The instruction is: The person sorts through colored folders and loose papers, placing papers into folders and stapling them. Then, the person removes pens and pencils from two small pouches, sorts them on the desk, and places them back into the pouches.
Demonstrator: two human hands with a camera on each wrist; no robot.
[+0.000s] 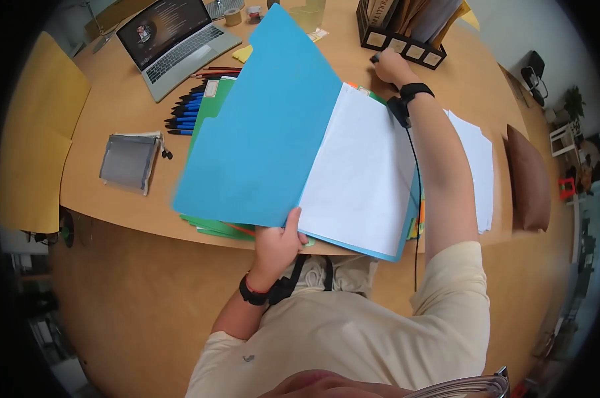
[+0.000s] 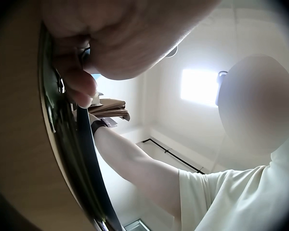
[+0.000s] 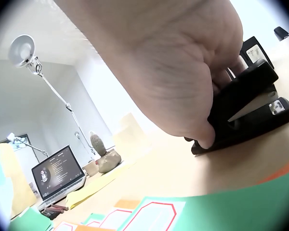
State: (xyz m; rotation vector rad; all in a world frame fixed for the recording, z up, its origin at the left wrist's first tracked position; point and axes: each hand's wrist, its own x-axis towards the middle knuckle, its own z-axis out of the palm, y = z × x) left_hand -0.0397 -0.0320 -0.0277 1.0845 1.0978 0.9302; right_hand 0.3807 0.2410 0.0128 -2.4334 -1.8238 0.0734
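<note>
A light wooden tabletop with office things along its edges.
Toward the far left corner stands 1 open laptop; just beside it lie red pencils and a piece of yellow paper. A grey zip pouch lies near the left edge. Green folders reach the near edge, and a group of blue-and-black pens lies just at their left side. White sheets lie near the right edge. A black organizer stands toward the far right corner, and a black stapler rests on the tabletop just beside it.
</note>
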